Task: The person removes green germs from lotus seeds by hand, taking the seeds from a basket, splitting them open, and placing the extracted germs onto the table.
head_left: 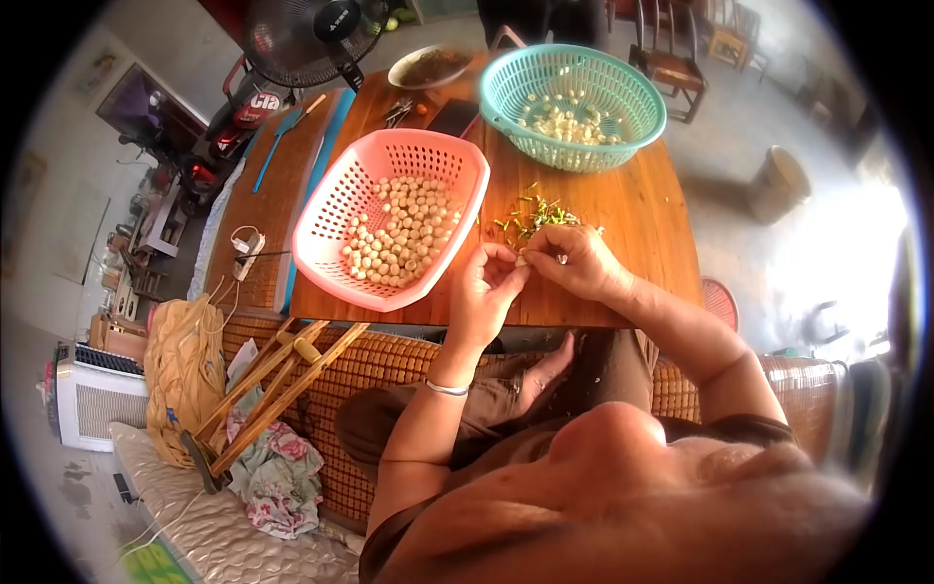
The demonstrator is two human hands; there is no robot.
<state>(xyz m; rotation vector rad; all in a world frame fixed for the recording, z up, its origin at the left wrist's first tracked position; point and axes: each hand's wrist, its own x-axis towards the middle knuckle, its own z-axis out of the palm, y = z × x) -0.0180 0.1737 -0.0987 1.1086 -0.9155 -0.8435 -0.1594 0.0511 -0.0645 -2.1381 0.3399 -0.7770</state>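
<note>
The person wears a dark brown short-sleeved top (pixel 397 526), brown trousers (pixel 615 368) and a silvery bangle (pixel 447 388) on the left wrist.

- We see a brown wooden table (pixel 623 229).
- On it we have a pink basket (pixel 321 243), left of the middle.
- Near the far right corner we see a green basket (pixel 637 117).
- Between us and that basket lie green scraps (pixel 545 210), loosely heaped.
- Farther back, we find a dark phone (pixel 452 118) between the baskets and a bowl (pixel 428 67) behind it.
</note>
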